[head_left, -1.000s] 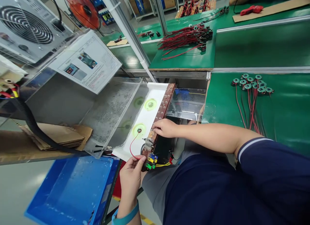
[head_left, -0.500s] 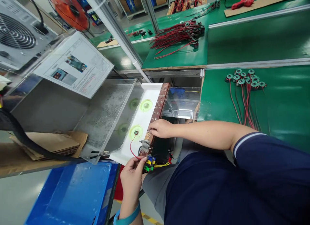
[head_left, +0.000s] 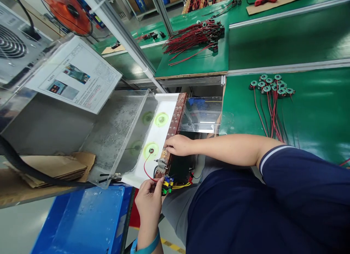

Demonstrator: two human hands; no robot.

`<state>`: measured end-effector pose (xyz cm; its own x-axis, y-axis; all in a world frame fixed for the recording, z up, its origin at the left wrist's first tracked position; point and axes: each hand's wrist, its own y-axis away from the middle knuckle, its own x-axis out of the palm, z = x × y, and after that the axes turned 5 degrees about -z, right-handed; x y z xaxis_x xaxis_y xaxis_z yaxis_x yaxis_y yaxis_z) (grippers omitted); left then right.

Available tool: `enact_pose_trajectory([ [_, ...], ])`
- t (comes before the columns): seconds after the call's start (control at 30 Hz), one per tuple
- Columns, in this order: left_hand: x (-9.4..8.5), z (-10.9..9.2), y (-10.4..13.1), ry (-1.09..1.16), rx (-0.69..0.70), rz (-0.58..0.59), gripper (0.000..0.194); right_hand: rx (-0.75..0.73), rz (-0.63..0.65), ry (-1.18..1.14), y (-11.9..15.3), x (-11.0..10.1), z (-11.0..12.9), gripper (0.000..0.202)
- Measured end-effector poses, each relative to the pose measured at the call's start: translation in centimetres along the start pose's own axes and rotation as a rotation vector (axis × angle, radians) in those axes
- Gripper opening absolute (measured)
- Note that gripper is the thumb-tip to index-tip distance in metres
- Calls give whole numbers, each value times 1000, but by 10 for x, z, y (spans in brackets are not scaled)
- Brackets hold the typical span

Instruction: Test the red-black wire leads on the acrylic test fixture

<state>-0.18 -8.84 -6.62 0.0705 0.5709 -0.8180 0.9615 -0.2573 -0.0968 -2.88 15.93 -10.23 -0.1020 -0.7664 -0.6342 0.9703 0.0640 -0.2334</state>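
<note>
My left hand (head_left: 149, 201), with a blue band on its wrist, is closed with thumb and forefinger pinching the end of a red wire (head_left: 145, 171). That wire curves up to a small round part (head_left: 151, 151) seated in the lower yellow-green ring (head_left: 146, 155) on a white panel (head_left: 166, 104). Right beside these fingertips sits a cluster of blue, yellow and green connectors (head_left: 167, 184). My right hand (head_left: 179, 144) is closed, its fingertips at the brown strip (head_left: 176, 115) dotted with metal studs; what they grip, if anything, is hidden. Below it, a metal clamp-like piece (head_left: 163, 164) sits on the strip.
Round parts with red and black wires (head_left: 273, 86) lie on the green table (head_left: 314, 119) at right; a larger red-wired pile (head_left: 194, 37) is behind. A clear acrylic wall (head_left: 128, 130) stands left of the panel. A blue bin (head_left: 82, 217) is lower left, under a black hose (head_left: 35, 174).
The view has shifted slightly, so the surroundings sit a little further left. Both hands keep nearly the same places, the left still on the red wire.
</note>
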Motion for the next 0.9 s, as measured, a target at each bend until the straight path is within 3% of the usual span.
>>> enact_pose_trajectory([
  [0.2, 4, 3, 4, -130, 232, -131, 42, 11, 22, 19, 0, -4, 2, 20],
  [0.43, 4, 3, 0, -239, 462, -167, 32, 21, 38, 25, 1, -5, 3, 20],
  [0.9, 1, 6, 0, -197, 398, -95, 32, -2, 5, -1, 0, -1, 0, 18],
])
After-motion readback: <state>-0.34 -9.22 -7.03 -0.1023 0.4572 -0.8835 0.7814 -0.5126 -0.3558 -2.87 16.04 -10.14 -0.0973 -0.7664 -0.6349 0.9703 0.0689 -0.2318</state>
